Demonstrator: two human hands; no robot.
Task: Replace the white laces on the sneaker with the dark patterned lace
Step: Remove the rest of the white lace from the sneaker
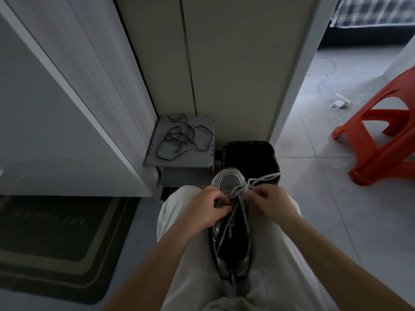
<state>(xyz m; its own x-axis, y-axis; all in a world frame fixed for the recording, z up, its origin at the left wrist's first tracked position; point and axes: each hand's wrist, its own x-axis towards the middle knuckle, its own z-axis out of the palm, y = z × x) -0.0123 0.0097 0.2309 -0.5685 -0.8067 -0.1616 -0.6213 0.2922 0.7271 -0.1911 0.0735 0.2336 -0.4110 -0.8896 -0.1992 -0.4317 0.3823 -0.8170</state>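
Head view, single entry.

1. sneaker: dark and silver upper with a pale mesh toe. It lies wedged between the thighs of a seated person in light trousers, toe pointing away from the wearer and heel towards the body.
2. white laces: still threaded in the sneaker near the toe end. Loose strands fan out to the right over the bin rim, and one strand trails back down across the tongue.
3. left grip: a bare hand, fingers curled on the sneaker's left side at the eyelet row, thumb along the upper. It is closed and holding the shoe.
4. right grip: a bare hand, fingertips pinched together on the white laces just right of the eyelets.
5. dark patterned lace: a loose tangle lying on a small grey table, which stands against the wall beyond the knees, apart from both hands.
6. black-lined bin: on the floor just right of the table, directly beyond the sneaker's toe.
7. red plastic stool: on the tiled floor, far right.
8. dark doormat: lower left.
9. white cable and power strip: on the floor beyond the stool.
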